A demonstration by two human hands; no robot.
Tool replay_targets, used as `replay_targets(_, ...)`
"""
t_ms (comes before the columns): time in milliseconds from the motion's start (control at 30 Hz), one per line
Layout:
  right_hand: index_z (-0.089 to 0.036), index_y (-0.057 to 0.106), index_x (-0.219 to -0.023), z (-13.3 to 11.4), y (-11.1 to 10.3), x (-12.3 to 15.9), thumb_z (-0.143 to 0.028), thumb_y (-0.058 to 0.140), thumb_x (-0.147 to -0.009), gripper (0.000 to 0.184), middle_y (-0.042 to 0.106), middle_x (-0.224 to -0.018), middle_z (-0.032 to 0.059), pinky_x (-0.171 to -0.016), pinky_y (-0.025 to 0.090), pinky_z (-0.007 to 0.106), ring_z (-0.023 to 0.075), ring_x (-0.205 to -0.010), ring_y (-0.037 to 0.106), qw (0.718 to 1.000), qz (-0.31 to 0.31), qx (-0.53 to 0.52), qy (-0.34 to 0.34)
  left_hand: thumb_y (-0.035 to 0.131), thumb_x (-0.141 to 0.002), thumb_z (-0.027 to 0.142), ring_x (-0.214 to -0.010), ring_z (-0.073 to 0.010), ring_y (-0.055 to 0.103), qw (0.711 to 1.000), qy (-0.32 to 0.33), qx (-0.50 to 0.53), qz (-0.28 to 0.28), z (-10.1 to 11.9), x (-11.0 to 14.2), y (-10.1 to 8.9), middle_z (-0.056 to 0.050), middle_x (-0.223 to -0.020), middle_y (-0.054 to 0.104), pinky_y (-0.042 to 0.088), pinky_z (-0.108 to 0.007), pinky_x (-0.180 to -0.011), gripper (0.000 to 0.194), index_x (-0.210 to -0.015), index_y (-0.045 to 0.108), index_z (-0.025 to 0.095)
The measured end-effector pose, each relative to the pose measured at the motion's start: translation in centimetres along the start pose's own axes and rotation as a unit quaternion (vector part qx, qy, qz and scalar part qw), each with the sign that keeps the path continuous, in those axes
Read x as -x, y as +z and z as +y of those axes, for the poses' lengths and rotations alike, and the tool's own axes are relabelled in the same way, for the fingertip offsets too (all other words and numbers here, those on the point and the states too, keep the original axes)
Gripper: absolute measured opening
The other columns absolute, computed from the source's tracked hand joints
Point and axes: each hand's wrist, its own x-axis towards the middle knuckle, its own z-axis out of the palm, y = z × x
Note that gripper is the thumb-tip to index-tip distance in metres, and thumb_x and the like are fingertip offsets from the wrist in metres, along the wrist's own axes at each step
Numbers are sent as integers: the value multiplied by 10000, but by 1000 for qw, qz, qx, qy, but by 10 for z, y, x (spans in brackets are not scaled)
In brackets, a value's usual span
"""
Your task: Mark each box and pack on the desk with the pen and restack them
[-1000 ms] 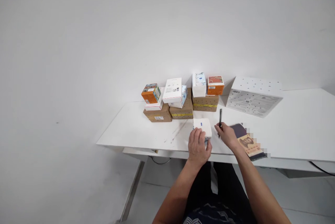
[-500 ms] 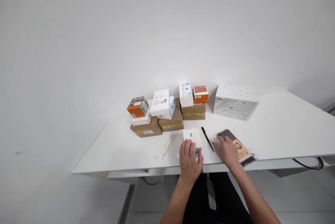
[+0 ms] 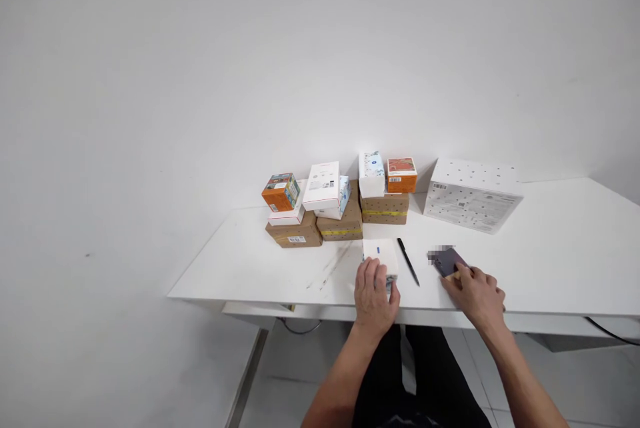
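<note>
Near the front edge of the white table [image 3: 280, 275], my left hand [image 3: 376, 298] is closed around the near side of a small white box [image 3: 384, 255]. The box has a blue mark on top and patterned sides. To the right, my right hand [image 3: 477, 295] lies across a dark phone [image 3: 450, 259], its thumb and fingers closed on it. My hand hides most of the phone's lower part, including much of the printed picture on its back. A black pen [image 3: 409, 261] lies between the box and the phone, touched by neither hand.
Brown cartons [image 3: 340, 229] stand at the back, stacked with white boxes [image 3: 321, 185], an orange box [image 3: 281, 193], a second orange box [image 3: 402, 176] and a blue-patterned box [image 3: 372, 173]. A large dotted white box [image 3: 473, 195] is farther right, by the wall.
My right hand has moved from the phone's left side to over its lower part, covering the picture. My left hand stays on the white box. The whole view has shifted slightly.
</note>
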Motion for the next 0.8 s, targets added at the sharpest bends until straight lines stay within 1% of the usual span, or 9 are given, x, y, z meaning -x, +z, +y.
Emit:
replay_targets(233, -211, 557, -1275, 10, -11, -4, -519, 515, -742, 616, 581, -1226, 154, -853, 406, 550, 394, -1112, 474, 991, -13, -126, 35, 573, -756, 134, -1199, -318, 476, 1000, -9, 6, 4, 1, 0, 1, -172, -1155, 556, 462, -492, -982, 420, -1164, 479, 102)
replay_targets(300, -208, 563, -1268, 15, -20, -2, -536, 580, -696, 659, 617, -1166, 142, -884, 414, 520, 357, -1072, 527, 966, -24, -248, 65, 576, -758, 141, -1209, -314, 466, 1000, -8, 12, 4, 1, 1, 1, -176, -1157, 552, 454, -488, -993, 421, -1166, 482, 95)
replay_targets(333, -211, 569, -1260, 15, -26, 0, -534, 614, -677, 667, 636, -1127, 127, -891, 427, 489, 325, -1036, 560, 941, -31, -327, 84, 576, -759, 144, -1214, -311, 461, 1000, -8, 14, 3, 1, 1, 1, -178, -1161, 549, 450, -486, -998, 420, -1166, 485, 93)
replay_targets(367, -216, 577, -1247, 14, -34, 3, -525, 642, -664, 663, 653, -1092, 110, -881, 448, 452, 291, -993, 591, 903, -41, -415, 102, 576, -760, 147, -1218, -310, 456, 1000, -8, 15, 2, 1, 1, 0, -177, -1165, 544, 447, -483, -1001, 419, -1167, 491, 95)
replay_targets(433, -218, 596, -1210, 7, -52, 13, -517, 649, -672, 618, 676, -1051, 86, -801, 504, 387, 241, -904, 630, 791, -77, -592, 134, 576, -759, 148, -1220, -308, 451, 1000, -8, 14, -2, 2, 0, -1, -168, -1172, 534, 444, -480, -1003, 422, -1175, 510, 112)
replay_targets(533, -185, 608, -1181, -15, -82, 32, -541, 541, -740, 571, 688, -1061, 118, -698, 547, 384, 245, -857, 656, 564, -169, -794, 150, 576, -761, 152, -1213, -307, 453, 1000, -13, 3, -18, 5, -1, -2, -147, -1177, 522, 440, -476, -1001, 452, -1211, 535, 158)
replay_targets(600, -195, 605, -1191, -34, -95, 45, -533, 507, -767, 552, 686, -1088, 132, -719, 549, 421, 258, -877, 664, 440, -240, -853, 147, 570, -768, 165, -1219, -308, 448, 999, -21, -1, -30, 6, -1, -2, -141, -1184, 519, 435, -478, -1002, 464, -1231, 539, 178)
replay_targets(667, -183, 624, -1166, -52, -99, 57, -503, 496, -792, 508, 694, -1077, 134, -752, 545, 439, 260, -878, 670, 360, -305, -871, 141, 556, -782, 187, -1240, -312, 432, 999, -36, 7, -40, 3, 1, -2, -141, -1210, 516, 423, -490, -1010, 462, -1243, 537, 187)
replay_targets(800, -159, 646, -1132, -85, -94, 73, -465, 439, -857, 460, 719, -1001, 112, -812, 528, 472, 264, -895, 676, 275, -417, -859, 116, 486, -826, 278, -1288, -276, 417, 989, -97, 88, -66, -5, 10, 4, -77, -1293, 531, 395, -513, -1032, 470, -1295, 490, 283)
